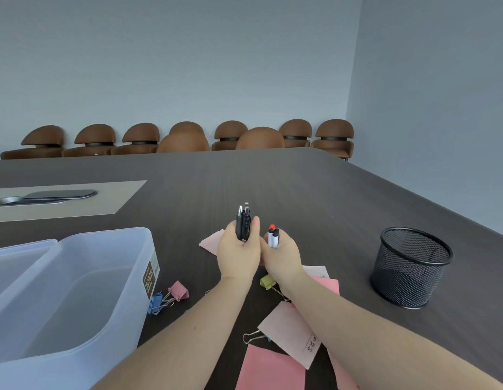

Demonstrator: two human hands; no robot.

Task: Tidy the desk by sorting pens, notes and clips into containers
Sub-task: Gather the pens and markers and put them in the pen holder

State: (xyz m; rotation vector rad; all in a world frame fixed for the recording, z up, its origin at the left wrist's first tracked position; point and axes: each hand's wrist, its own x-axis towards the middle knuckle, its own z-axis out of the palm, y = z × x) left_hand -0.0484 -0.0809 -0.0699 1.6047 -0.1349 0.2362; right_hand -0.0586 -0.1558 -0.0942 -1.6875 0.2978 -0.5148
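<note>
My left hand (238, 253) is closed around a bunch of black pens (243, 222) that stand upright above the fist. Touching it on the right, my right hand (282, 257) grips white markers (273, 237) with red and black caps. Pink notes (272, 367) lie on the dark desk under and in front of my arms, one more pink note (212, 242) behind my left hand. Binder clips lie loose: a pink clip (179, 289), a blue clip (155, 302), an olive clip (267, 282) and a silver-handled clip (253, 336).
A black mesh pen cup (410, 267) stands empty at the right. A translucent plastic bin (126, 299) with two compartments sits at the left front. A grey cable hatch (59, 195) is set into the desk at far left. Brown chairs (230, 135) line the far wall.
</note>
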